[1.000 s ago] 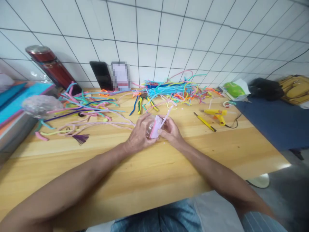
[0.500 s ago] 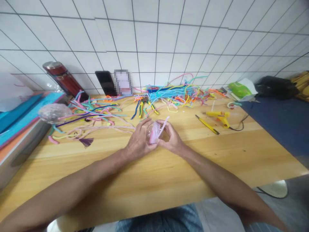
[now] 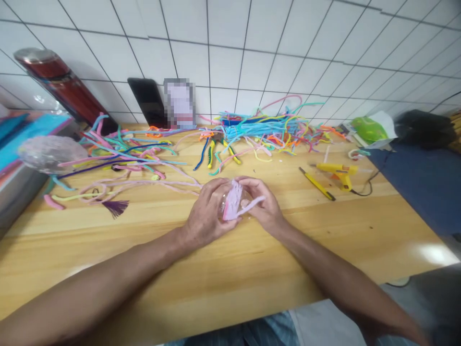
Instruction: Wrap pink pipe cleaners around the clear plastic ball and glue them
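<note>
Near half of wooden table (image 3: 216,288) bare: open passage along the front edge, either side of the forearms. Centre blocked by left hand (image 3: 205,216) and right hand (image 3: 264,206), both closed on a pink pipe-cleaner bundle (image 3: 232,202).

Left rear: loose pipe cleaners (image 3: 122,158) sprawl, purple tassel (image 3: 115,207) at their near edge.

Back centre: tangled pipe-cleaner heap (image 3: 266,129) against the wall.

Right: yellow utility knife (image 3: 317,183) and glue gun (image 3: 336,171). Bare strip between these and the right hand.

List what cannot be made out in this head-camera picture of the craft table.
Head view: pink pipe-cleaner piece, half covered by the left hand and right hand; shape unclear.
Head view: card at the wall, blurred out.
Head view: blue sheets, cut off by the left edge.
</note>
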Available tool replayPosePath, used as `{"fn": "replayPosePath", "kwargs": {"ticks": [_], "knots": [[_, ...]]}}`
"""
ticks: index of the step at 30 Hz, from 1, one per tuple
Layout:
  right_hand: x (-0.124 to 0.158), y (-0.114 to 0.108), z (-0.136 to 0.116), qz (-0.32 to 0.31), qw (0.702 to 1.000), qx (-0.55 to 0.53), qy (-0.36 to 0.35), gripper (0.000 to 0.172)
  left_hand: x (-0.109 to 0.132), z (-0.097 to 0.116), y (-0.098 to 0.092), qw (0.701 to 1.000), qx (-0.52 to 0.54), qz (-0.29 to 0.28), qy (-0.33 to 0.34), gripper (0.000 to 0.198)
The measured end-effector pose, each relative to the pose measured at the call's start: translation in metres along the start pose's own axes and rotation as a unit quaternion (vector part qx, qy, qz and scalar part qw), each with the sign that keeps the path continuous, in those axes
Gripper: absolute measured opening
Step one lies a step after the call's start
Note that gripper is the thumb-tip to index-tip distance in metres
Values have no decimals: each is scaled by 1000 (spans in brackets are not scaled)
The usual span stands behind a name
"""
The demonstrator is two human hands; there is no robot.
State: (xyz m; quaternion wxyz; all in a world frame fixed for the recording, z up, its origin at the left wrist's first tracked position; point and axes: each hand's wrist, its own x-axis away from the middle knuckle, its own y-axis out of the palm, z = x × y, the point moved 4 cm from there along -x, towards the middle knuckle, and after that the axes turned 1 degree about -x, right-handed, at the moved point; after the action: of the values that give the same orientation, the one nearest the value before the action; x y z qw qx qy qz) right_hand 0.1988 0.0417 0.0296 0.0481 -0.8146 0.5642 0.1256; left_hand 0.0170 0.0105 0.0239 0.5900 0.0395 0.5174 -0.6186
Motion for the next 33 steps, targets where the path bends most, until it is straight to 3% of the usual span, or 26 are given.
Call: {"fn": "replayPosePath", "kwargs": {"ticks": [6,28,33], "knots": [[-1,-1,4,15,1000,8,24,52,-2,7,-1,1000,-8,-3,24,84],[0,-4,11,-6,1000,1,0,46,-5,9,-2,999,-23,-2,45,72],[0,-4,11,3,1000,12,10,51,-4,6,-1,999,-16,-6,47,77]]}}
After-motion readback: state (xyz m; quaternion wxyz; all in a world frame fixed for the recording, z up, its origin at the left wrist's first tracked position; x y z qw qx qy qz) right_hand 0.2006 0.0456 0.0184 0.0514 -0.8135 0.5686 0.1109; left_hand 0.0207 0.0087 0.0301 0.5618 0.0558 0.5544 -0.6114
